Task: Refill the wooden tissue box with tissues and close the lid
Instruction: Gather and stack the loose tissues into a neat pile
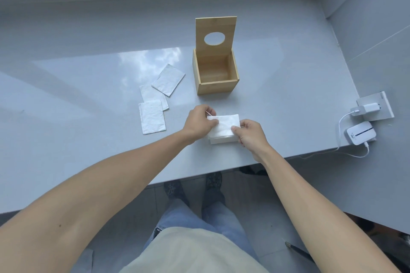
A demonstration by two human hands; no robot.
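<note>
The wooden tissue box (pixel 218 87) stands on the grey counter, empty inside. Its lid (pixel 214 29) with a round hole is tipped up at the back. In front of the box lies a white tissue stack (pixel 224 127). My left hand (pixel 199 123) pinches the stack's top left corner. My right hand (pixel 249 134) grips its right side. Three loose folded tissues (pixel 153 116) lie to the left of the box.
A white charger plugged into a socket block (pixel 375 107) and a small white device (pixel 360 133) with a cable sit at the counter's right edge. The counter's front edge (pixel 199 175) runs just below my hands. Walls bound the back and right.
</note>
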